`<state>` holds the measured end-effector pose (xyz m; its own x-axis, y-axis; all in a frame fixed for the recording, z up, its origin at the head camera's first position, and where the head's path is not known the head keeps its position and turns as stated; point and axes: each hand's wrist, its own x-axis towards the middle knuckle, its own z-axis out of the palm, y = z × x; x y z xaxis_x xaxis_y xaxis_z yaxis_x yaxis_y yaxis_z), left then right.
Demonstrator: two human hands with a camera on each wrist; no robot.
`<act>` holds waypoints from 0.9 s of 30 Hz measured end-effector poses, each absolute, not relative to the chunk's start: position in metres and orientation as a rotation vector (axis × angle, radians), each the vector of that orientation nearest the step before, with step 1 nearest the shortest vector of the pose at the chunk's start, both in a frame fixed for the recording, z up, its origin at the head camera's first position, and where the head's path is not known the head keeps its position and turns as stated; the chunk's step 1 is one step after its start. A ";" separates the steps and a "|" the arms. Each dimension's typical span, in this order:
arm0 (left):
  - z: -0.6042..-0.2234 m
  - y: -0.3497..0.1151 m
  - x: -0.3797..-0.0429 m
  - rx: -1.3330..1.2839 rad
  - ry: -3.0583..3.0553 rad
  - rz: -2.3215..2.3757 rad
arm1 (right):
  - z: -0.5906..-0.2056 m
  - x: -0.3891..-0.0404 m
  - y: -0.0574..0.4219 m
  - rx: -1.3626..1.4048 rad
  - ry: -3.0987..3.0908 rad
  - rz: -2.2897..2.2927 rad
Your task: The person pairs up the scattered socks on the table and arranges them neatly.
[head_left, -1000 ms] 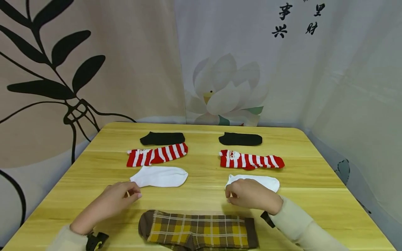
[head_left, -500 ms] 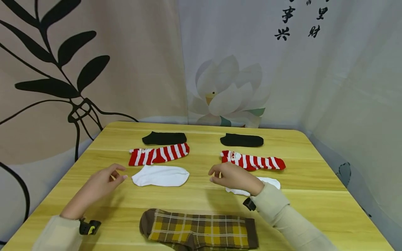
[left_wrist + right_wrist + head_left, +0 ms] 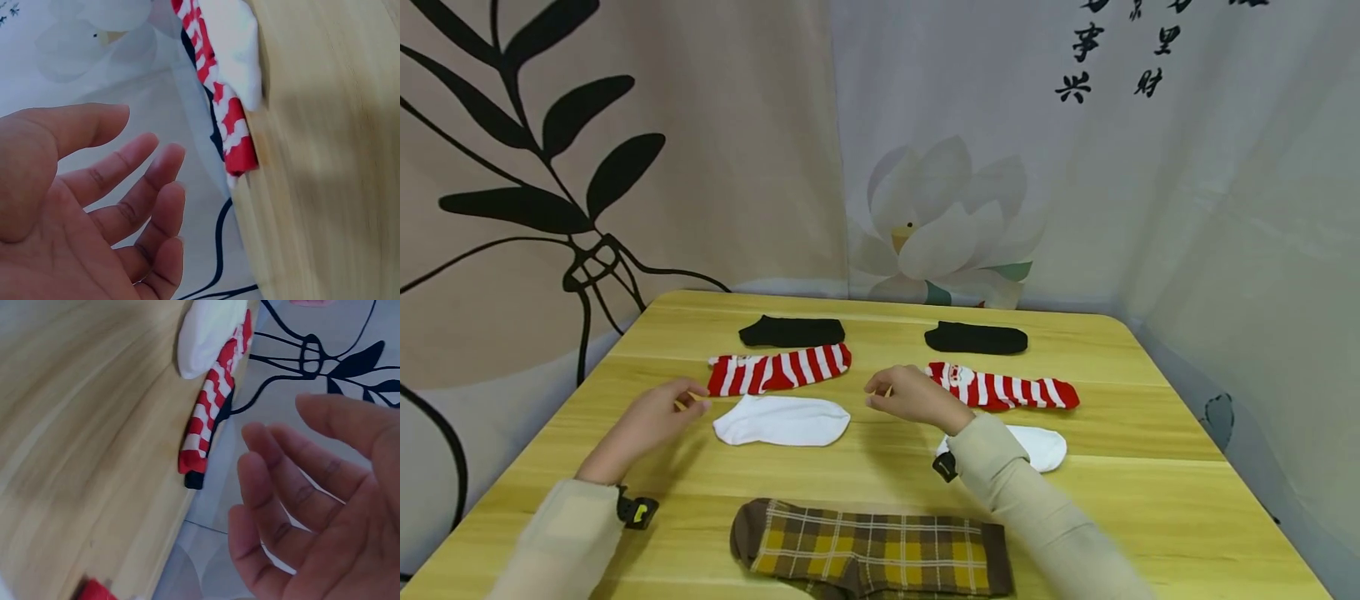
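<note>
My left hand (image 3: 658, 418) hovers with loosely bent fingers at the left end of a red-and-white striped sock (image 3: 781, 370) and a white sock (image 3: 782, 421). Its palm shows bare in the left wrist view. My right hand (image 3: 917, 395) is held over the middle of the table, fingers relaxed, between the left socks and a second striped sock (image 3: 1007, 388) with a Santa face. Nothing lies in the right palm in the right wrist view. The right sleeve partly covers another white sock (image 3: 1043, 448).
Two black socks lie along the back, one on the left (image 3: 792, 332) and one on the right (image 3: 976, 337). A brown and yellow plaid sock (image 3: 872, 550) lies at the front of the wooden table (image 3: 1120, 500). A printed curtain (image 3: 760, 150) hangs behind.
My right hand has moved left and away from the right white sock, toward the middle. The left hand has drawn back a little from the left white sock and risen toward the striped one.
</note>
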<state>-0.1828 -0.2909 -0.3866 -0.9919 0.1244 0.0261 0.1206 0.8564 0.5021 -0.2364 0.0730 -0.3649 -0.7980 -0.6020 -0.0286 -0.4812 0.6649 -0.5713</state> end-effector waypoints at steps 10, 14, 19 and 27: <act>-0.393 -0.289 -0.201 0.180 2.976 0.701 | -0.380 -0.255 0.046 -0.783 2.605 -0.687; -0.395 -0.285 -0.208 0.169 2.958 0.668 | -0.387 -0.258 0.036 -0.740 2.628 -0.665; -0.400 -0.281 -0.215 0.126 2.918 0.651 | -0.394 -0.259 0.025 -0.713 2.648 -0.636; -0.411 -0.283 -0.223 0.139 2.930 0.580 | -0.405 -0.258 0.011 -0.681 2.664 -0.629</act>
